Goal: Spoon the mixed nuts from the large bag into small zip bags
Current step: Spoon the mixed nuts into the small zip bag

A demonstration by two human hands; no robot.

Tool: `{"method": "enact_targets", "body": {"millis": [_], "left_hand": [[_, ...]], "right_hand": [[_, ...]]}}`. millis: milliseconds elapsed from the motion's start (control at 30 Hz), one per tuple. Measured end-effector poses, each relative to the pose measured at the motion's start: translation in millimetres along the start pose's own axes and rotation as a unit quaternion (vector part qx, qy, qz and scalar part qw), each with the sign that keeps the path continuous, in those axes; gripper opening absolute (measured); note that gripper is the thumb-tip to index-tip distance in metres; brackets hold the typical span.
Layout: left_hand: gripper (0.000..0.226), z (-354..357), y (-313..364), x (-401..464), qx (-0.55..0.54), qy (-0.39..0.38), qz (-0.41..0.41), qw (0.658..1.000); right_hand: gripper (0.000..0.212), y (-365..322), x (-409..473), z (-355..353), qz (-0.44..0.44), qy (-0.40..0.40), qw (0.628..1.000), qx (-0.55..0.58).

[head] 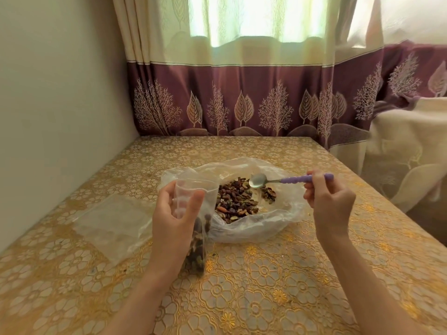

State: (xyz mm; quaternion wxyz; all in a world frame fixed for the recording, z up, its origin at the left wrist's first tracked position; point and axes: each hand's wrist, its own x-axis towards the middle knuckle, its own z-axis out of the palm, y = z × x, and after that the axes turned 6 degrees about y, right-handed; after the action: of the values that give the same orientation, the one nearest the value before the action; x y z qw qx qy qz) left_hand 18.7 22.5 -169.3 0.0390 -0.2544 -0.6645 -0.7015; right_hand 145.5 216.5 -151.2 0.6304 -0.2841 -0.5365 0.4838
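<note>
- Purple-handled spoon [278, 180] is pinched in the right hand [329, 201], bowl empty over the large bag [285, 213] of mixed nuts [238, 201].
- Left hand [176, 213] grips a small zip bag [193, 228], partly filled, just left of the large bag on the tabletop [266, 286].

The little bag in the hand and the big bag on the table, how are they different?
The small zip bag is held upright by the left hand; the large bag lies slumped on the table. The small zip bag is narrow with nuts at its bottom; the large bag is wide, spread open, with a broad pile. Both are clear plastic holding mixed nuts.
</note>
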Motion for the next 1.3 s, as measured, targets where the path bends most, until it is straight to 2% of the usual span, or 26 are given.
{"method": "enact_targets", "body": {"millis": [100,267,500,567,667,867,1200,1300], "left_hand": [[0.105,-1.1,0.1,-0.6,0.000,0.002,0.002,1.000],[0.101,-1.0,0.0,-0.5,0.002,0.007,-0.002,1.000],[0.097,-0.7,1.0,-0.7,0.002,0.011,-0.007,1.000],[0.087,-0.6,1.0,-0.7,0.002,0.009,-0.011,1.000],[0.060,-0.4,1.6,-1.3,-0.007,0.006,-0.012,1.000],[0.041,0.1,3.0,-1.6,-0.009,0.004,0.002,1.000],[0.043,0.1,2.8,-0.7,-0.020,0.001,0.009,1.000],[0.070,0.5,2.0,-0.3,-0.018,-0.003,0.007,1.000]], "right_hand": [[0.032,8.9,1.0,-1.6,-0.014,-0.017,0.998,-0.061],[0.046,7.0,-0.9,-2.3,-0.030,-0.047,0.994,-0.094],[0.026,14.0,8.5,-7.8,0.003,-0.023,0.995,-0.101],[0.026,14.1,9.7,-8.3,0.022,-0.020,0.996,-0.086],[0.029,15.6,10.2,-7.2,0.054,-0.031,0.996,-0.061],[0.028,21.0,5.0,-1.8,0.090,-0.054,0.993,-0.056],[0.029,18.4,7.3,-4.0,0.070,0.020,0.996,-0.054],[0.028,15.4,7.5,-2.5,0.076,0.033,0.996,-0.027]]}}
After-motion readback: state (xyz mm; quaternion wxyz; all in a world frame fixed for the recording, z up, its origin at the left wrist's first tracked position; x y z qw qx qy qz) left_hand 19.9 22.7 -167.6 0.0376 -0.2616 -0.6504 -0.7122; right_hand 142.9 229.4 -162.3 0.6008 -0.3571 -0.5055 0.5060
